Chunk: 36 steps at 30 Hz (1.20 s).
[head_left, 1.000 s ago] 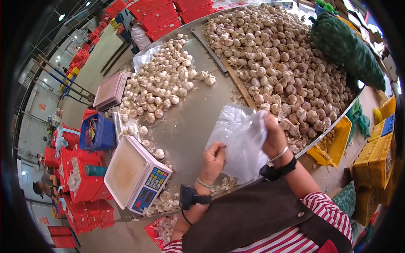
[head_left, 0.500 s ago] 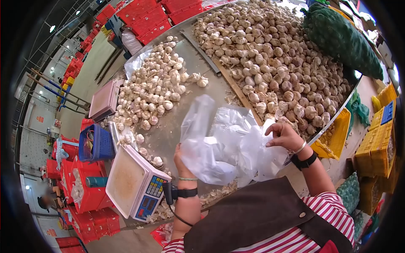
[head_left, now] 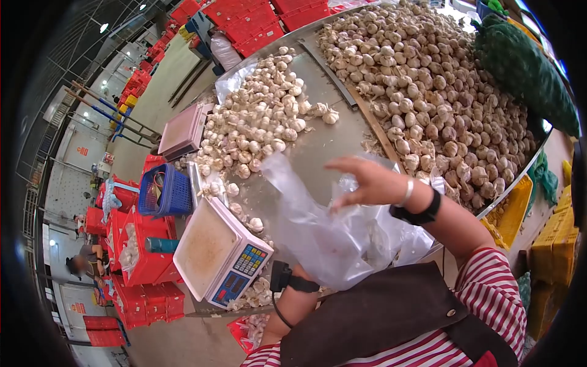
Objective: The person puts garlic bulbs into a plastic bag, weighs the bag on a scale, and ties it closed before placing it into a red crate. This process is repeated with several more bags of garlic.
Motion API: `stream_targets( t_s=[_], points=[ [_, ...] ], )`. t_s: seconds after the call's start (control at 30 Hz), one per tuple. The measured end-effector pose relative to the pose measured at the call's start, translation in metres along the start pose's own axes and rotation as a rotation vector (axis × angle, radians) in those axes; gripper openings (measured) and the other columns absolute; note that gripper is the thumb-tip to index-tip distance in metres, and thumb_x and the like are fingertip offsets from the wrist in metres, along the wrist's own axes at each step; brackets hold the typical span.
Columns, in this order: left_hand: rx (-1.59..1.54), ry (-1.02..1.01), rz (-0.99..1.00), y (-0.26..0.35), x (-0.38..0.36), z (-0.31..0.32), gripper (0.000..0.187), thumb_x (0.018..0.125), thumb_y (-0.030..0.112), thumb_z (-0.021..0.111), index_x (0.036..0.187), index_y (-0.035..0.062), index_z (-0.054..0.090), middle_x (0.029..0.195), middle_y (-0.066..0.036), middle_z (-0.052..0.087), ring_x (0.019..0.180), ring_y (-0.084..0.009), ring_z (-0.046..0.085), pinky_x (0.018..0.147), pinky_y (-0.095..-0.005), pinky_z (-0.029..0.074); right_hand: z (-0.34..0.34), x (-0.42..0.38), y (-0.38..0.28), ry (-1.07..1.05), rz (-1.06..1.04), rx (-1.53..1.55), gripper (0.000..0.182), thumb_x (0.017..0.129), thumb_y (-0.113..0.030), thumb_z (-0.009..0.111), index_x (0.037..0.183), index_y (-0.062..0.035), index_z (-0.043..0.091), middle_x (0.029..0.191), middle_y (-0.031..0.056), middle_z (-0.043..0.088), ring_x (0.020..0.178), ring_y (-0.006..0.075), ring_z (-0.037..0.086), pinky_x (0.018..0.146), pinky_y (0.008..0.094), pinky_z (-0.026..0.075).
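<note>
A clear plastic bag (head_left: 318,235) hangs over my left hand (head_left: 304,270), which holds it up near the apron. My left fingers are largely hidden behind the film. Above the bag, my right hand (head_left: 365,182) is open, its fingers apart and pointing left, with nothing in them. More clear plastic bags (head_left: 391,235) lie under and beside my right forearm. A heap of pale garlic bulbs (head_left: 257,116) spreads over the metal table (head_left: 318,150) to the left. Just left of my left hand is a digital scale (head_left: 223,254) with a bare pan.
A large garlic pile (head_left: 428,92) sits behind a wooden strip (head_left: 373,125) at the right. A green mesh sack (head_left: 526,70) lies at its far edge. A blue basket (head_left: 162,189), a second scale (head_left: 183,129) and red crates (head_left: 143,244) stand at the left.
My right hand has moved left and spread its fingers over the bags. My left hand has moved right and lower, drawing one bag with it. The view has shifted.
</note>
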<state>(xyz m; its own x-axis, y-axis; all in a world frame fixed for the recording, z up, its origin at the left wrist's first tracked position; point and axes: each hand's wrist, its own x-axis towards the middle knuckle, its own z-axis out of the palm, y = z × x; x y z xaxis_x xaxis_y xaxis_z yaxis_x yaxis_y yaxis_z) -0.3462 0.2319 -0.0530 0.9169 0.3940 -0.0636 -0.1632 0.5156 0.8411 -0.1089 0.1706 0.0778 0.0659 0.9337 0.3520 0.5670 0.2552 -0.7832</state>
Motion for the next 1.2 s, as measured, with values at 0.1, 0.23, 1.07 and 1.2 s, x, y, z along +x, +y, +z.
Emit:
stream_targets(
  t_s=[0.1,0.23,1.07,1.2],
  points=[
    [0.450,-0.001,-0.009,0.008,0.002,0.014,0.037,0.099,0.027,0.036,0.129,0.0052,0.040,0.116,-0.008,0.050,0.107,-0.0182,0.052,0.086,-0.0288,0.049,0.042,0.013,0.019,-0.444,0.009,0.473,0.038,0.079,-0.024,0.071,0.109,-0.0027,0.062,0.100,0.0105,0.067,0.090,0.0175,0.060,0.082,0.0319,0.048],
    [0.683,-0.040,0.148,0.045,-0.001,0.038,0.033,0.093,0.014,0.052,0.123,0.0027,0.047,0.114,-0.007,0.052,0.099,-0.0165,0.053,0.083,-0.0270,0.048,0.057,0.004,0.023,-0.499,-0.102,0.527,0.025,0.080,-0.012,0.067,0.103,-0.0028,0.063,0.091,0.0043,0.067,0.079,0.0105,0.059,0.074,0.0299,0.049],
    [1.567,0.749,-0.270,0.088,0.067,-0.148,0.030,0.077,0.011,0.063,0.105,0.0021,0.057,0.110,-0.022,0.053,0.104,-0.0392,0.052,0.091,-0.0442,0.043,-0.016,0.115,0.267,0.186,0.258,0.165,0.015,0.090,-0.012,0.053,0.103,-0.0055,0.056,0.095,-0.0002,0.056,0.087,0.0107,0.054,0.074,0.0270,0.047],
    [1.534,0.971,0.272,0.132,0.133,-0.160,0.035,0.078,0.018,0.066,0.105,-0.0006,0.055,0.112,-0.023,0.051,0.106,-0.0395,0.050,0.093,-0.0437,0.040,0.008,0.149,0.323,0.435,0.714,1.173,0.023,0.092,-0.018,0.049,0.109,-0.0042,0.057,0.105,0.0088,0.063,0.096,0.0204,0.061,0.086,0.0324,0.048]
  ],
)
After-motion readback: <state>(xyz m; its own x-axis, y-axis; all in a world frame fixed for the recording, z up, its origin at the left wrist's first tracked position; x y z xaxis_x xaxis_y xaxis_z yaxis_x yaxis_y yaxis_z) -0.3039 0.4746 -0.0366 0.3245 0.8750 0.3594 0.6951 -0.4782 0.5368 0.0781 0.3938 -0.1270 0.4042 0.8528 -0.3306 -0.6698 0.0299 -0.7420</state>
